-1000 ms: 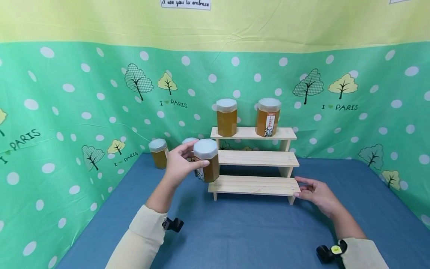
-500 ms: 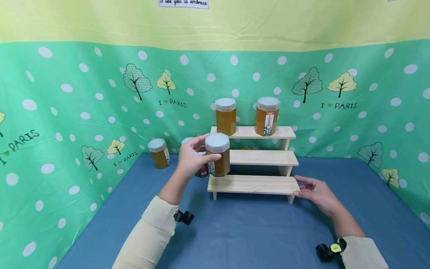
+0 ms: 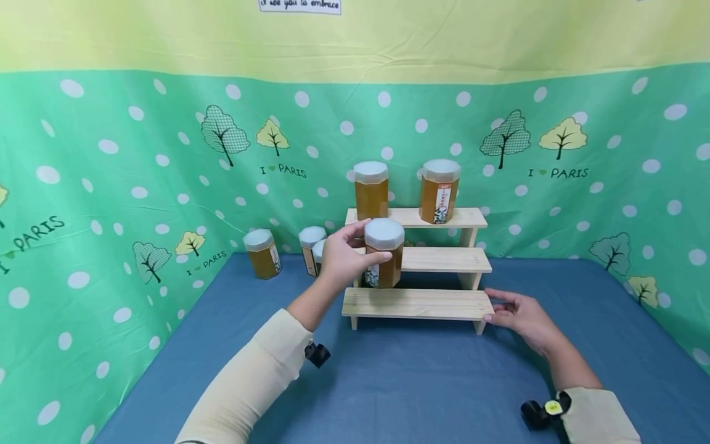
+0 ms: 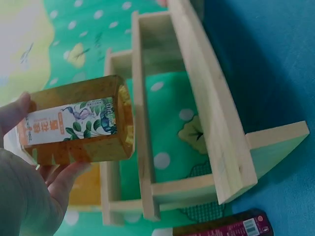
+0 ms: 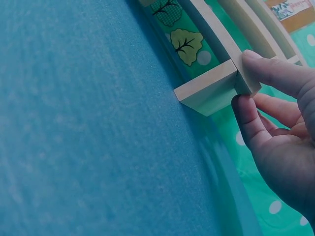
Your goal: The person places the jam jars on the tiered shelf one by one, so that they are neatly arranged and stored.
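A jar (image 3: 391, 270) is hovering near the left end of the middle step (image 3: 446, 259) of the rack (image 3: 469, 238), the left hand (image 3: 345, 256) pinching it. The right hand (image 3: 521, 317) is pinching the right end of the lowest step (image 3: 418, 304), while two more jars (image 3: 435, 200) are standing on the top step (image 3: 410, 217).

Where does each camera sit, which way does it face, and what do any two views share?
Head: worn on the head, facing forward and down at the stepped wooden stand; left hand, right hand and both sleeves show.
Left wrist: on that wrist, facing the held jar, the stepped wooden stand beyond it; left hand shows.
Right wrist: on that wrist, facing the blue tabletop and the stand's right end; right hand shows, pinching that end.
Shared: head and left wrist both show the held jar and left hand.
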`<state>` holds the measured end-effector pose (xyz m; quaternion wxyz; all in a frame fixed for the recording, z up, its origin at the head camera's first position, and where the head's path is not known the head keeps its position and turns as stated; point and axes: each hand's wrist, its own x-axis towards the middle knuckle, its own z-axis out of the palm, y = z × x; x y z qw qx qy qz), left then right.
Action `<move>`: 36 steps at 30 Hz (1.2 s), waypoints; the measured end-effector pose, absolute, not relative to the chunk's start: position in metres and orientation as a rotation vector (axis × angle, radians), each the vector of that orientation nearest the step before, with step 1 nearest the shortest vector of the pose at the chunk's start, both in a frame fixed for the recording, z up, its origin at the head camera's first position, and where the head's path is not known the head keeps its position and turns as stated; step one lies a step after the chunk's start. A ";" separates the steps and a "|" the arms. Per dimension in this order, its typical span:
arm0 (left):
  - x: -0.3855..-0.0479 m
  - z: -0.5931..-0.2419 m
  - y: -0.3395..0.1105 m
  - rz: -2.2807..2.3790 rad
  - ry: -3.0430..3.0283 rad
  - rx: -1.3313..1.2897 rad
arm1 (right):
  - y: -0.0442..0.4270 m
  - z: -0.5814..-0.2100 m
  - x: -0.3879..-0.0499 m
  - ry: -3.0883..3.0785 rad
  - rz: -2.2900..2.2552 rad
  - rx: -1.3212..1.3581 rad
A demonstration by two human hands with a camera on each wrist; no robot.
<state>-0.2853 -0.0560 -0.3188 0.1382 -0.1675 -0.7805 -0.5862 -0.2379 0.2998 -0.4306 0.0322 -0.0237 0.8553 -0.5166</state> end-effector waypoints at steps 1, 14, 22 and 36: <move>-0.285 -0.319 -0.053 -1.686 -2.259 -0.491 | 0.300 -0.430 -0.238 2.634 -1.590 -0.073; -0.284 -0.321 -0.023 -1.651 -2.259 -0.583 | 0.299 -0.430 -0.238 2.636 -1.578 -0.073; -0.291 -0.321 -0.003 -1.696 -2.239 -0.594 | 0.298 -0.429 -0.237 2.649 -1.567 -0.077; -0.305 -0.323 0.028 -1.653 -2.287 -0.493 | 0.299 -0.430 -0.237 2.656 -1.565 -0.081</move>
